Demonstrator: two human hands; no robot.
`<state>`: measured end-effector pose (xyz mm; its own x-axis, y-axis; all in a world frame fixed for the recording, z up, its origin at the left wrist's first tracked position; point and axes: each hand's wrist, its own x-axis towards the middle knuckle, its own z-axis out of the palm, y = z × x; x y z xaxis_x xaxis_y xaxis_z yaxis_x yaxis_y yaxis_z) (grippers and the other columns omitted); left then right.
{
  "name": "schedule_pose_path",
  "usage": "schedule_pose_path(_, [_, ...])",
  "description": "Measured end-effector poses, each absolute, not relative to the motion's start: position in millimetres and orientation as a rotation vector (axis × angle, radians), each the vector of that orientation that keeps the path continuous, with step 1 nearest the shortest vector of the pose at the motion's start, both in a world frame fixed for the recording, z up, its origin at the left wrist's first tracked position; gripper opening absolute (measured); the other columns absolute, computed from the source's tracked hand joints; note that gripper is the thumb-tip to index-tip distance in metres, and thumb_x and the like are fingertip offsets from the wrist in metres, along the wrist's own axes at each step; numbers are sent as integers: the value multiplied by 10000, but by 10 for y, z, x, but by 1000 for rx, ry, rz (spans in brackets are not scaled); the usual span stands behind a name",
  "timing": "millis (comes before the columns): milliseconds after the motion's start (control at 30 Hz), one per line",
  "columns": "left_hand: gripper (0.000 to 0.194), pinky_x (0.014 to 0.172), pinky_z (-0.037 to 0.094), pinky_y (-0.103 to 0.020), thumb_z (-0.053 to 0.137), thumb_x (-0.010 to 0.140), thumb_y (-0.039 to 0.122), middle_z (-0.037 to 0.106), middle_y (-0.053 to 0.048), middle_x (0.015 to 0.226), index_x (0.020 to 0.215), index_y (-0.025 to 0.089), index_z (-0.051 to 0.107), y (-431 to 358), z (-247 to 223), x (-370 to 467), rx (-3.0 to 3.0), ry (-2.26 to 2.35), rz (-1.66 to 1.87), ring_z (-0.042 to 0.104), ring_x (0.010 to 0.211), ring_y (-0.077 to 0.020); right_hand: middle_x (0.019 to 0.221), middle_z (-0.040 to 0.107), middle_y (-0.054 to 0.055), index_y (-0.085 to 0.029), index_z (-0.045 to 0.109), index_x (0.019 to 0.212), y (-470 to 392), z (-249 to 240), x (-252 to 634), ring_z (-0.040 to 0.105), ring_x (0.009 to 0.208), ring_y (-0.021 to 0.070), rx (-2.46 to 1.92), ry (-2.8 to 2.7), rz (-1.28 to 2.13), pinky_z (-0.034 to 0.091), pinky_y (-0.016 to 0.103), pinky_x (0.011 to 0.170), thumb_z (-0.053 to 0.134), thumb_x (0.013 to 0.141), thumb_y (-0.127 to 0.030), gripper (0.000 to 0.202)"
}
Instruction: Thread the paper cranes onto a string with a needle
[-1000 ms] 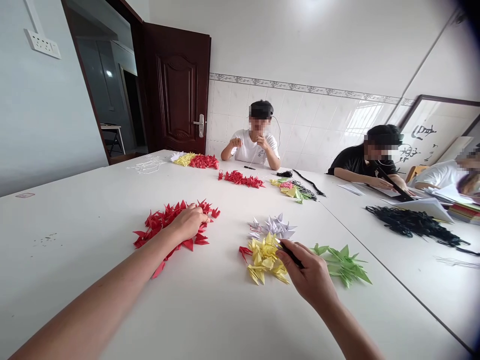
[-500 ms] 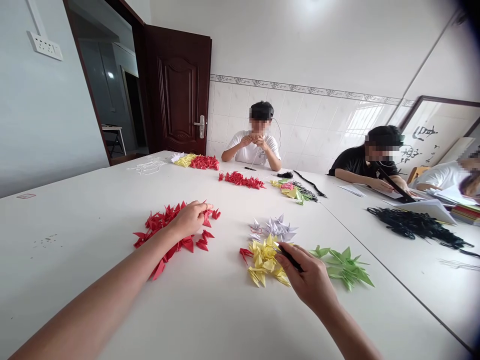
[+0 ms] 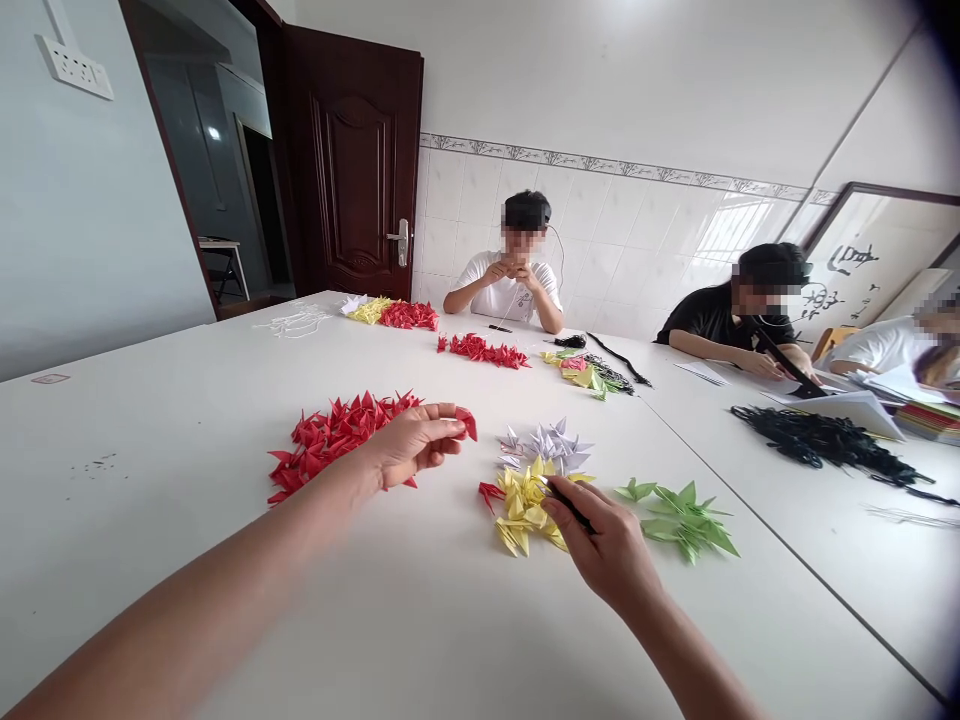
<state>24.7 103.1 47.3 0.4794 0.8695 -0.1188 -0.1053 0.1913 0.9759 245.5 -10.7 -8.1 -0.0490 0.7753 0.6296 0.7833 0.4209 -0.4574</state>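
Between the thumb and fingers of my left hand (image 3: 420, 440) is a red folded paper crane (image 3: 468, 424), lifted above the table. Behind and left of that hand lies a pile of red paper cranes (image 3: 322, 450). My right hand (image 3: 604, 535) is closed round a slim black tool (image 3: 571, 508) with a pale thin tip; its exact kind is not clear. The tip is over a heap of yellow paper cranes (image 3: 517, 520). A single red crane (image 3: 490, 494) lies at that heap's left edge. Pale lilac cranes (image 3: 559, 448) sit behind it, green cranes (image 3: 686, 520) to its right.
Across the white table (image 3: 187, 440) a person (image 3: 510, 285) holds something small at chest height. Red cranes (image 3: 487, 350) and mixed coloured ones (image 3: 589, 375) lie before them. Black cords (image 3: 832, 440) are heaped at right, where another person (image 3: 720, 320) leans over papers. A table seam runs at right.
My left hand has risen from the red pile and moved right, a red crane now in its fingers. My right hand stays by the yellow heap. The view has shifted slightly.
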Motion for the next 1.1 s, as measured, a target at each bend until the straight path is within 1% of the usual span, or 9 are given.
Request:
schedule_pose_path(67, [178,437,352,-148,696,647,127,644,-19,719,813,163,642,894,503,339,1009,715,729,578,580,-77,798,650,73,-154,622,1021,-132,-64,2410,602,658,162,-1315,-1814,-12,475,251,567,461,890,-262,233])
schedule_pose_path(133, [179,458,363,-153,698,659,103,652,-19,706,822,156,645,777,514,412,952,660,674,576,573,-71,840,656,81,-159,619,1029,-165,-40,2366,612,701,167,-1282,-1823,-2,485,251,597,465,889,-250,227])
schedule_pose_path(267, [190,521,405,-175,721,667,126,660,-16,707,842,145,651,615,492,512,949,628,596,590,576,-71,816,652,75,-169,619,1025,-223,5,2305,607,673,163,-1242,-1822,-11,488,253,584,466,888,-245,219])
schedule_pose_path(400, [205,538,407,-176,740,653,143,654,-9,708,837,149,650,532,474,563,951,652,533,597,583,-69,782,643,64,-168,627,1016,-224,10,2294,602,644,156,-1225,-1808,-47,488,248,568,467,884,-242,220])
schedule_pose_path(633, [218,565,413,-175,752,637,150,643,-4,721,827,148,647,494,449,589,939,651,505,588,596,-64,780,638,63,-166,629,1007,-187,-5,2313,604,647,155,-1254,-1796,-35,488,244,569,469,887,-239,213])
schedule_pose_path(800, [222,627,431,-201,751,641,147,649,-5,730,834,147,640,494,432,587,930,650,521,587,605,-68,783,641,65,-171,634,1003,-199,22,2306,613,651,157,-1242,-1804,-43,496,239,565,466,889,-246,216])
schedule_pose_path(1000, [214,587,415,-195,750,640,139,639,5,684,818,154,632,496,425,579,923,654,511,586,615,-77,773,645,62,-169,638,1001,-186,3,2315,615,636,154,-1237,-1812,-45,499,235,564,476,883,-243,214])
schedule_pose_path(1100, [221,597,422,-200,758,628,142,633,16,670,804,159,625,497,413,583,926,645,512,588,610,-80,784,650,65,-176,637,1014,-178,-13,2324,618,639,156,-1245,-1811,-33,499,236,562,471,886,-250,222])
